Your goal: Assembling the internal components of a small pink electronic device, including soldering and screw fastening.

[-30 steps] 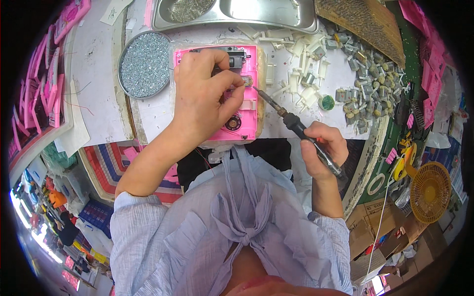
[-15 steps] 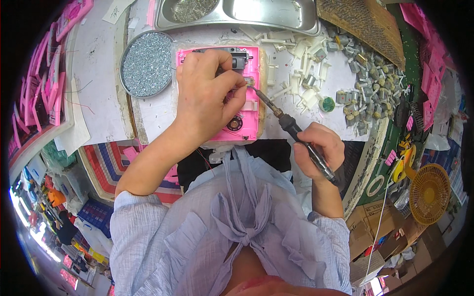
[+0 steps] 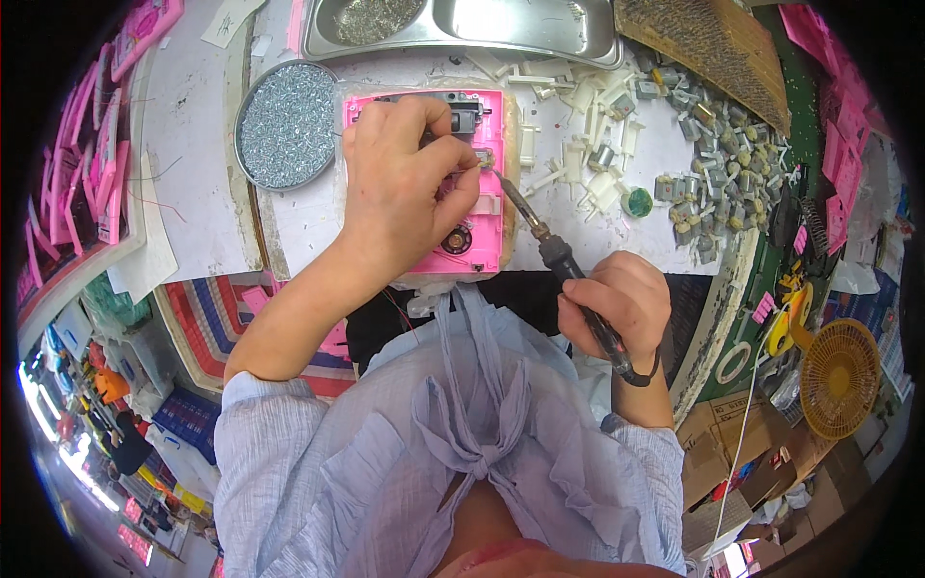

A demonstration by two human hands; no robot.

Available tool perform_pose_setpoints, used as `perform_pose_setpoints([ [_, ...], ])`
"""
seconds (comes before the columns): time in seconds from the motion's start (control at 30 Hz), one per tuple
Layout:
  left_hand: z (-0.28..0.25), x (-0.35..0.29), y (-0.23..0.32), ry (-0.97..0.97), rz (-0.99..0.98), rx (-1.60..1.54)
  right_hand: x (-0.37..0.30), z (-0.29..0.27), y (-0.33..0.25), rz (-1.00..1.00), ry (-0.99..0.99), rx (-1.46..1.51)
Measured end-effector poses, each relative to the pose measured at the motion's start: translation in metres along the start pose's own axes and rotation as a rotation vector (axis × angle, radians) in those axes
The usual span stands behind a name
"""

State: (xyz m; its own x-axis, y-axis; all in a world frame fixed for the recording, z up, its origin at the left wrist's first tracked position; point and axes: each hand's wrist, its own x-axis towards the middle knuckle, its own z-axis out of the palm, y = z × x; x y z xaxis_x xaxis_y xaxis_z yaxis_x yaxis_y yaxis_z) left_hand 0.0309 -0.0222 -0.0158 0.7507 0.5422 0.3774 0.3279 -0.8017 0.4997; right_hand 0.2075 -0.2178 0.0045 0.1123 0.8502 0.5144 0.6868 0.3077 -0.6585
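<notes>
A pink plastic housing (image 3: 489, 231) lies in front of me on a wrapped pad, with a dark mechanism (image 3: 466, 118) at its far end and a small round speaker (image 3: 457, 240) nearer me. Over the housing, my left hand (image 3: 400, 178) is closed in a pinch on what looks like a thin wire, mostly hidden by the fingers. Beside those fingertips is a small metal part (image 3: 486, 158) in the housing. My right hand (image 3: 621, 306) grips a soldering iron (image 3: 567, 262) by its black handle. The iron slants up and left, its tip at or very near that small part.
On the left stands a round dish of small silvery screws (image 3: 287, 125). A metal tray (image 3: 525, 24) sits at the back. White plastic parts (image 3: 602, 188) and many small motors (image 3: 718, 164) are scattered on the right, near a brown board (image 3: 713, 58). Pink housings (image 3: 82, 183) are stacked far left.
The soldering iron has tilted steeper, its handle end swinging left and toward me. My right hand has turned with it. My left hand and the housing have barely moved.
</notes>
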Motion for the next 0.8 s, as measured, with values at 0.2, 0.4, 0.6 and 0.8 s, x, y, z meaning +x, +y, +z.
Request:
perform_pose_setpoints([
  [0.2,-0.001,0.001,0.001,-0.005,0.002,0.01,0.0,0.006,0.006,0.009,-0.007,0.01],
  [0.4,-0.002,0.001,0.003,-0.012,-0.006,0.021,0.002,0.001,0.004,0.018,-0.002,-0.003],
  [0.6,-0.003,0.002,0.003,-0.024,-0.003,0.019,-0.002,-0.003,0.005,0.028,0.007,0.023],
  [0.8,-0.005,0.003,0.005,-0.033,-0.006,0.038,0.0,-0.004,0.008,0.032,0.068,0.065],
])
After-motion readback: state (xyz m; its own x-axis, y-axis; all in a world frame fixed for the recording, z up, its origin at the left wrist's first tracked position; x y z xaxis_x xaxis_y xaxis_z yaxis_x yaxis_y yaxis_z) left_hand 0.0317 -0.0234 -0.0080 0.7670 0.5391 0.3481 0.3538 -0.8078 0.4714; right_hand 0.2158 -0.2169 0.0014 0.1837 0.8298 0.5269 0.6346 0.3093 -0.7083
